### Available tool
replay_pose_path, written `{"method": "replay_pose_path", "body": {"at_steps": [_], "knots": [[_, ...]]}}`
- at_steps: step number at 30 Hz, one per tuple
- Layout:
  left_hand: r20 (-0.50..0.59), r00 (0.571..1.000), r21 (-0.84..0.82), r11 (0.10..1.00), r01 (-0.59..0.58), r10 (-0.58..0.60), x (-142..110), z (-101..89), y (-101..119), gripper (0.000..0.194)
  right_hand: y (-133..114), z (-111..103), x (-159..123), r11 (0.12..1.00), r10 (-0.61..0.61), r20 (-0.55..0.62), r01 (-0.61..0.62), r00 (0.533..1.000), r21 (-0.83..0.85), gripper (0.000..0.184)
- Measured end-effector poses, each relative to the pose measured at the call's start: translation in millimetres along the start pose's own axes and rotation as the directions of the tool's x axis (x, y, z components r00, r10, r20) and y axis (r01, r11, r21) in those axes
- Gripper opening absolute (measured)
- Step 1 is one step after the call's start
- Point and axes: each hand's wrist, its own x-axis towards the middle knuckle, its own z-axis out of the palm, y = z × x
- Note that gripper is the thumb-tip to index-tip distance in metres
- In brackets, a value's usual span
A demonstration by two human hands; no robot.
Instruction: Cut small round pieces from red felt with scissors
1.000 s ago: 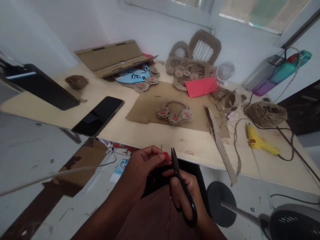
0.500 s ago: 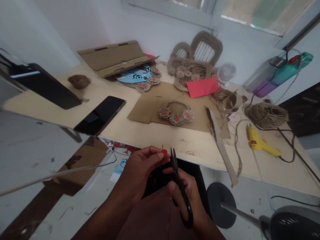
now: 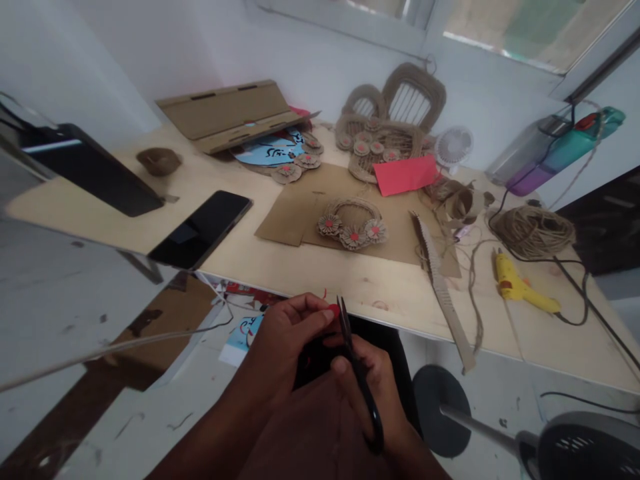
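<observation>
Between the thumb and fingers of my left hand (image 3: pixel 295 330) is pinched a small piece of red paper (image 3: pixel 334 311). My right hand (image 3: pixel 373 377) grips black-handled scissors (image 3: pixel 346 323), whose slightly parted blades point up beside the red piece. A thin red sliver (image 3: pixel 325 293) shows just above the left fingertips. Both hands are over my lap, in front of the table edge. Beyond them on the table lies a twine-wrapped ring (image 3: pixel 353 223) with several corrugated paper flowers that have red centres.
On the table (image 3: pixel 280 273) are a phone (image 3: pixel 203 230), cardboard sheets (image 3: pixel 290 213), a red paper sheet (image 3: pixel 405 175), a corrugated strip (image 3: pixel 445 300), a yellow glue gun (image 3: pixel 523 283) with its cord, a twine ball (image 3: pixel 533 230), a small fan (image 3: pixel 454 145) and twine-wrapped frames (image 3: pixel 415 97).
The scissor blades have come leftward against the red piece and sit closer together. A red sliver now stands apart above my left fingertips.
</observation>
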Motion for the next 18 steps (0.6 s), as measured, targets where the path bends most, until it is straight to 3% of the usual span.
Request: {"method": "replay_pose_path", "body": {"at_steps": [11, 18], "knots": [[0.002, 1.000, -0.014, 1.000, 0.012, -0.012, 1.6, 4.3, 3.2, 0.017, 4.2, -0.5, 1.8, 1.000, -0.022, 0.001, 0.022, 1.000, 0.001, 0.039], [-0.011, 1.000, -0.012, 1.000, 0.013, -0.014, 0.1, 6.6, 3.8, 0.018, 6.3, -0.2, 1.1, 0.996, 0.086, 0.002, -0.086, 0.996, -0.006, 0.036]]}}
